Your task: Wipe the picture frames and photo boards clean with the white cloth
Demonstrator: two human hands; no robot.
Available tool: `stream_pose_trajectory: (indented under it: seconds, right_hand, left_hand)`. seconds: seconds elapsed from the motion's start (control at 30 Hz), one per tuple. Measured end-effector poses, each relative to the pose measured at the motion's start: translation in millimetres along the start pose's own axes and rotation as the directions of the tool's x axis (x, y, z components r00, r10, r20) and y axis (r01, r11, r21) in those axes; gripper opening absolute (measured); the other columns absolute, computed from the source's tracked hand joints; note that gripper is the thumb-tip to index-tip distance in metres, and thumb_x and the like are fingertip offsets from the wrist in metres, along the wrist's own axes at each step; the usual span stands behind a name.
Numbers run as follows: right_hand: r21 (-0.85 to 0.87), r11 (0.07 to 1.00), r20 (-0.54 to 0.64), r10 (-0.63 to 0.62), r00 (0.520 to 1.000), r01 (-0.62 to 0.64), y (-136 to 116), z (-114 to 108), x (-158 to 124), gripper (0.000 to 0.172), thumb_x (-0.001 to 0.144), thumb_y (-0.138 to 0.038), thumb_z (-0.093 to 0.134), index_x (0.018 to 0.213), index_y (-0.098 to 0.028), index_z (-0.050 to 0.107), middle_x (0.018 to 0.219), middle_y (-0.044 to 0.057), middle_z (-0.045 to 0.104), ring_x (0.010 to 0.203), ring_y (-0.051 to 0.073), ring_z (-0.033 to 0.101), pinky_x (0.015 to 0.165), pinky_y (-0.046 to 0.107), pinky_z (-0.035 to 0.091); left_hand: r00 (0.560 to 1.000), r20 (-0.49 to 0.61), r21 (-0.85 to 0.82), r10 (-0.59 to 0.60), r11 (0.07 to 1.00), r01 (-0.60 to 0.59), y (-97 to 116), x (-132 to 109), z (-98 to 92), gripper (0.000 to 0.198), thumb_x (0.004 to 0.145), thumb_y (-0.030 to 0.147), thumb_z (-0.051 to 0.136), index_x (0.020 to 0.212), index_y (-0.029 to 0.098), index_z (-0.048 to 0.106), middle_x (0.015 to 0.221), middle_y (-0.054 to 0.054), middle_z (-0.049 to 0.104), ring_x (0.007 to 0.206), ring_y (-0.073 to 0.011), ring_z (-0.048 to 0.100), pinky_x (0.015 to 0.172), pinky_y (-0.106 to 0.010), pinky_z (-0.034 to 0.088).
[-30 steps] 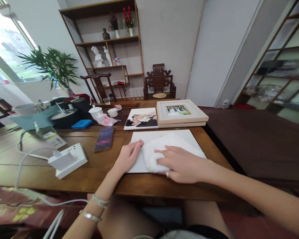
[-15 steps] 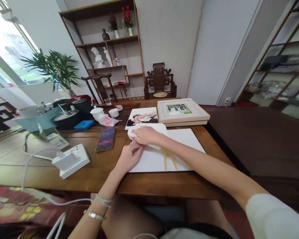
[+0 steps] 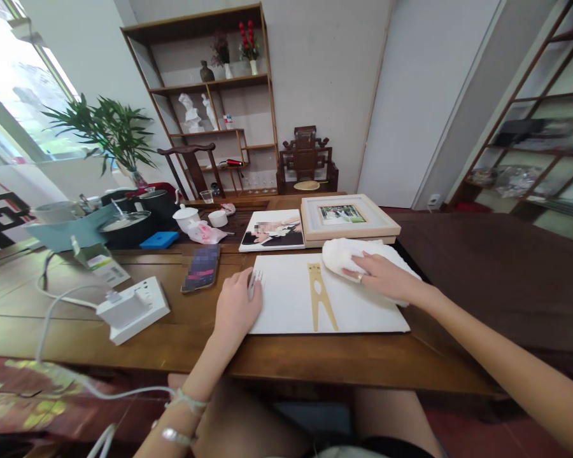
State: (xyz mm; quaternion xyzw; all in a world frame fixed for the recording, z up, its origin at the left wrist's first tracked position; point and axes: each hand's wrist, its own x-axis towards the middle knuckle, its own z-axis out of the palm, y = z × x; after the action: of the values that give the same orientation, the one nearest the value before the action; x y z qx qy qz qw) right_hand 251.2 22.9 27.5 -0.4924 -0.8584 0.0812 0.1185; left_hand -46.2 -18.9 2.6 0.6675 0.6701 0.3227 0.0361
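A flat white board (image 3: 281, 305) lies on the wooden table in front of me. On its face is a tan A-shaped piece (image 3: 315, 299) with a cat-like head and an oval hole; whether it is fixed there I cannot tell. My left hand (image 3: 236, 302) grips the board's left edge, thumb near a small printed label. My right hand (image 3: 379, 273) is pressed on a bunched white cloth (image 3: 339, 254) over the board's upper right part, fingers spread on top. The cloth covers that corner.
Behind the board are a photo print (image 3: 272, 230) and stacked pale wooden frames (image 3: 351, 216). To the left are a phone (image 3: 202, 268), a white power strip (image 3: 141, 312) with a cable, a blue box (image 3: 160, 240) and a white teapot (image 3: 187, 218). The table's front edge is close to me.
My right hand has swept the cloth from the board's upper left to its upper right, uncovering the tan piece's head. My left hand has shifted slightly left, apart from the right.
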Motion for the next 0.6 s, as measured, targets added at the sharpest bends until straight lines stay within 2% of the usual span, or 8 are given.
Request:
stream_pose_trajectory:
  seconds: [0.1,0.2,0.3,0.37,0.43,0.5,0.53,0.6]
  right_hand:
    - [-0.041,0.997,-0.107,-0.069,0.992,0.065,-5.5,12.7,-27.1,0.023,0.085,-0.022,0.035,0.086,-0.018,0.057,0.097,0.012,0.063,0.113,0.031,0.047,0.092,0.048,0.035]
    - [-0.010,0.985,-0.093,-0.174,0.980,0.173,-26.6,20.0,-40.7,0.023,0.083,-0.015,0.036,0.090,-0.018,0.058,0.108,0.012,0.062,0.128,0.026,0.033,0.105,0.051,0.020]
    - [0.015,0.975,-0.069,-0.218,0.973,0.220,-48.0,23.9,-42.8,0.025,0.073,-0.006,0.041,0.085,-0.017,0.058,0.129,0.013,0.049,0.132,0.026,0.023,0.106,0.054,0.016]
    - [0.012,0.972,-0.069,-0.232,0.970,0.233,-56.0,26.2,-41.2,0.024,0.068,-0.004,0.043,0.081,-0.017,0.058,0.137,0.012,0.042,0.133,0.028,0.021,0.105,0.057,0.015]
    - [0.005,0.969,-0.073,-0.246,0.967,0.247,-58.9,28.2,-39.7,0.022,0.070,-0.005,0.045,0.082,-0.017,0.059,0.139,0.011,0.039,0.133,0.028,0.019,0.104,0.059,0.015]
    - [-0.012,0.967,-0.082,-0.254,0.964,0.254,-58.9,29.4,-39.2,0.012,0.078,-0.016,0.049,0.083,-0.017,0.060,0.139,0.012,0.039,0.133,0.030,0.019,0.103,0.060,0.015]
    - [-0.024,0.966,-0.085,-0.257,0.963,0.256,-58.5,29.5,-39.1,0.013,0.081,-0.026,0.052,0.083,-0.016,0.061,0.139,0.014,0.038,0.133,0.032,0.019,0.103,0.061,0.015]
    - [-0.054,0.964,-0.078,-0.264,0.961,0.260,-57.9,28.9,-39.1,0.031,0.079,-0.046,0.056,0.085,-0.015,0.062,0.139,0.016,0.037,0.132,0.035,0.019,0.102,0.062,0.016]
  left_hand:
    - [0.982,0.107,-0.115,-0.159,0.979,0.171,3.5,-4.8,-3.7,0.042,0.079,0.033,0.049,0.116,0.014,0.052,0.112,-0.014,0.062,0.106,-0.0295,0.055,0.090,-0.040,0.039]
    - [0.936,0.162,-0.385,-0.313,0.853,0.352,6.3,-2.7,-6.8,0.035,0.074,0.036,0.055,0.104,0.017,0.056,0.109,-0.011,0.064,0.104,-0.0255,0.057,0.089,-0.036,0.039]
    - [0.872,0.213,-0.581,-0.440,0.661,0.475,7.4,3.9,-10.0,0.032,0.068,0.039,0.059,0.091,0.016,0.059,0.099,-0.008,0.065,0.098,-0.0241,0.058,0.085,-0.033,0.041]
    - [0.846,0.271,-0.655,-0.459,0.556,0.512,6.8,7.9,-11.5,0.033,0.064,0.040,0.061,0.086,0.015,0.060,0.092,-0.007,0.065,0.095,-0.0234,0.059,0.083,-0.032,0.041]
    - [0.833,0.314,-0.687,-0.455,0.497,0.530,6.0,10.2,-12.3,0.033,0.062,0.039,0.062,0.084,0.014,0.060,0.088,-0.006,0.065,0.093,-0.0224,0.059,0.083,-0.031,0.041]
    - [0.833,0.329,-0.681,-0.444,0.500,0.535,5.9,10.6,-12.9,0.031,0.063,0.040,0.061,0.082,0.015,0.060,0.087,-0.005,0.065,0.092,-0.0214,0.058,0.083,-0.030,0.040]
    - [0.837,0.334,-0.666,-0.433,0.520,0.535,6.6,10.4,-13.5,0.030,0.064,0.040,0.060,0.081,0.015,0.060,0.086,-0.005,0.065,0.092,-0.0213,0.059,0.082,-0.030,0.041]
    - [0.863,0.293,-0.611,-0.412,0.613,0.501,9.7,9.4,-15.1,0.029,0.066,0.043,0.058,0.077,0.016,0.060,0.085,-0.006,0.066,0.089,-0.0223,0.060,0.079,-0.030,0.043]
